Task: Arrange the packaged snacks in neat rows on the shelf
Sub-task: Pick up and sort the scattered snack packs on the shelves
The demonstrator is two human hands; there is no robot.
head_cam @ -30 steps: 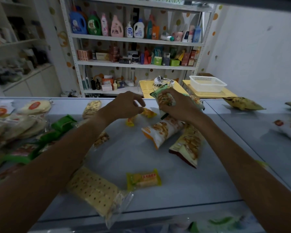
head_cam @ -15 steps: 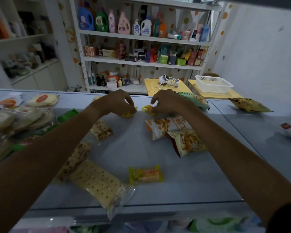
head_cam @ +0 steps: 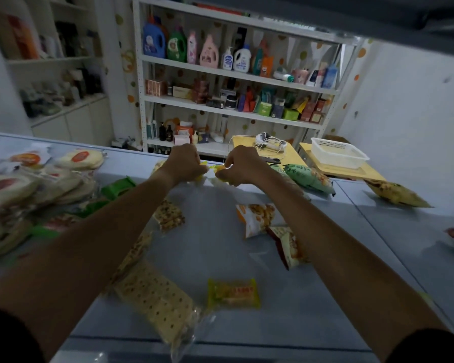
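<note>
The pale blue-grey shelf surface (head_cam: 220, 258) runs left to right across the view, with its far edge just beyond both hands. On it the packaged snacks lie loosely: a heap of round flatbreads in clear wrap (head_cam: 24, 189) at the left, a long clear pack of pale dotted crackers (head_cam: 155, 299) near the front edge, an orange-and-white puffed snack bag (head_cam: 257, 218) just touching a red-edged snack bag (head_cam: 288, 247) under the right forearm, a green pillow bag (head_cam: 309, 178) right of the hands, and a small yellow wrapped cake (head_cam: 233, 293) lying alone at the front, long axis left to right.

At the far edge, the left hand (head_cam: 185, 163) and the right hand (head_cam: 243, 167) sit close together. Each has its fingers curled and pinching a small yellow wrapped snack: the left-hand yellow packet (head_cam: 200, 176) shows only below the knuckles, the right-hand yellow packet (head_cam: 219, 169) peeks out between the two hands. The two packets lie almost end to end, nearly touching, apparently along the back edge.

The coming move likely turns on that line: the lone yellow cake lies well towards the person from both hands, roughly midway between the forearms, slightly nearer the right arm.
</note>
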